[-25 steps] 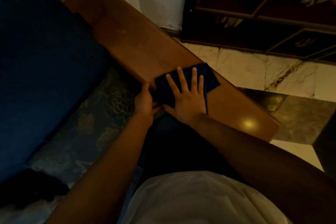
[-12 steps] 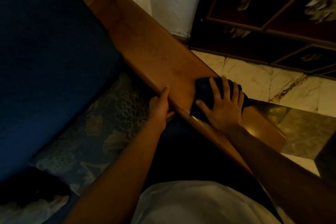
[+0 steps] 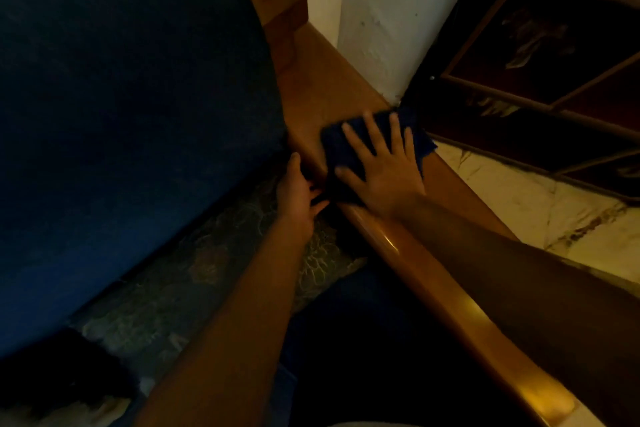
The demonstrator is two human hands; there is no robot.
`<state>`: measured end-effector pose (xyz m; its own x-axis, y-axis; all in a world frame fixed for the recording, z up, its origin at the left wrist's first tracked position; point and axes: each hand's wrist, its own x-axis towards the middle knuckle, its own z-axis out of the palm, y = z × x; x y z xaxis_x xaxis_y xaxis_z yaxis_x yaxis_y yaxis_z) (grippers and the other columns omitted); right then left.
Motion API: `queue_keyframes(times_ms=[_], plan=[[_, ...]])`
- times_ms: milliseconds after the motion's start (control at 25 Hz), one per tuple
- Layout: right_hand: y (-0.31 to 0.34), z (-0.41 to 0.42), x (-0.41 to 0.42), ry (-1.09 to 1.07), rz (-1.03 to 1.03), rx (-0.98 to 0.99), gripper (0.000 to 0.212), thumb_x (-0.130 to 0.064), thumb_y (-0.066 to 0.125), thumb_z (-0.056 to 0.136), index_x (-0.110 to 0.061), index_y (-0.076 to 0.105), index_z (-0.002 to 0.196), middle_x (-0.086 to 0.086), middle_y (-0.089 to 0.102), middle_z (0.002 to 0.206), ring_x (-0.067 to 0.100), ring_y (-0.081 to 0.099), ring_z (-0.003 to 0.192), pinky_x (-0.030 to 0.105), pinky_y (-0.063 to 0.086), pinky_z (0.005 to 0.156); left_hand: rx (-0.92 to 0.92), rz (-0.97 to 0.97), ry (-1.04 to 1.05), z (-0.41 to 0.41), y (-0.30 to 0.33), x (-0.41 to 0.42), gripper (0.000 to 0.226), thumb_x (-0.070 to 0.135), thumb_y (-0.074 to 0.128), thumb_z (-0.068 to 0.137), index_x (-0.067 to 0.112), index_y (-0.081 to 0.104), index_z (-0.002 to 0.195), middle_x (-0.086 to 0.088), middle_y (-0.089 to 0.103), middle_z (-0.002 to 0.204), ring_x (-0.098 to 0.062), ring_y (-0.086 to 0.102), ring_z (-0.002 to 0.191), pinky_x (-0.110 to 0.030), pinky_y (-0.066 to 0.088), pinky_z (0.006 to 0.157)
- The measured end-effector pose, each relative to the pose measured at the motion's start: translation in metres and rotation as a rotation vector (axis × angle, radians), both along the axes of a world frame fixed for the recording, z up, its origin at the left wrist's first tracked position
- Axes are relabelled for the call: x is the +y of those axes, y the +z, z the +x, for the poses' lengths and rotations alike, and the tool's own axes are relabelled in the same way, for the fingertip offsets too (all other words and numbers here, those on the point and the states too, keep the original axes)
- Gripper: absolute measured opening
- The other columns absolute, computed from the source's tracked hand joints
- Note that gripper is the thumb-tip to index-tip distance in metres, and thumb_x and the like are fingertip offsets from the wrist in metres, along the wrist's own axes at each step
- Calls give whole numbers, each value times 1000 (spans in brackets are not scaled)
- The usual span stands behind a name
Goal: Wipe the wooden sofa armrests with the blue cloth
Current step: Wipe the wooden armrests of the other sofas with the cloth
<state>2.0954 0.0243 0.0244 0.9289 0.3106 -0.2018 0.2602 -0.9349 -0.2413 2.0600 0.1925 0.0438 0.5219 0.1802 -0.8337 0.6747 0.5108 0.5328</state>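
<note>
The wooden armrest (image 3: 332, 94) runs diagonally from the upper middle to the lower right. The blue cloth (image 3: 339, 149) lies flat on its top, near the sofa's back cushion. My right hand (image 3: 381, 166) presses on the cloth with fingers straight and spread. My left hand (image 3: 298, 194) sits at the armrest's inner edge, thumb up along the wood and fingers tucked under the edge beside the cloth; whether it touches the cloth is too dark to tell.
A dark blue back cushion (image 3: 121, 114) fills the left. A patterned seat cover (image 3: 194, 288) lies below it. A white wall corner (image 3: 388, 21) and a dark framed cabinet (image 3: 540, 62) stand beyond the armrest, over a marble floor (image 3: 554, 211).
My right hand slid the cloth up along the armrest toward the sofa back and spread it flat. My left hand followed along the inner edge.
</note>
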Motion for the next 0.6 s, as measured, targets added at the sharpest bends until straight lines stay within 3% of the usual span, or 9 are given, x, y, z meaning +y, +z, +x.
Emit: queue_keyframes(times_ms=[120,200,280,360,480,600], plan=[[0,-50,-49,102,-40,8,76,-80,17,97,-46,0,162,-4,-6,174,34,-14,159,61,1,127,46,-6,-17,18,5,-1,60,60,47,98,22,53,145,-10,63,138,-31,62,119,-50,54,96],[1,-31,-54,-48,-49,50,77,-83,18,94,-51,-4,160,-6,-7,174,30,-13,159,56,0,128,79,30,-27,24,2,-3,59,59,47,98,22,53,144,-11,61,139,-33,61,122,-55,53,101],[4,17,-25,-261,-28,64,78,-84,23,92,-52,-2,159,-5,0,174,34,0,159,56,9,126,84,45,-8,27,0,-4,58,59,47,99,20,55,141,-13,62,138,-32,62,120,-54,53,101],[1,77,21,-333,27,60,81,-84,25,91,-49,2,160,-1,7,174,41,11,157,60,16,123,76,61,13,31,-5,2,60,60,49,98,19,57,141,-12,63,137,-31,63,120,-53,53,101],[-4,132,80,-256,40,87,80,-80,24,93,-47,0,161,2,-1,175,45,3,157,63,5,123,38,11,110,33,-10,13,57,53,54,99,19,54,144,-12,62,140,-31,62,123,-49,54,96],[-5,115,89,-92,-46,39,73,-73,20,98,-46,-1,162,0,-7,174,43,-10,157,63,-7,124,25,-8,140,37,-9,20,52,45,53,101,19,53,145,-11,60,143,-30,59,126,-45,52,89]])
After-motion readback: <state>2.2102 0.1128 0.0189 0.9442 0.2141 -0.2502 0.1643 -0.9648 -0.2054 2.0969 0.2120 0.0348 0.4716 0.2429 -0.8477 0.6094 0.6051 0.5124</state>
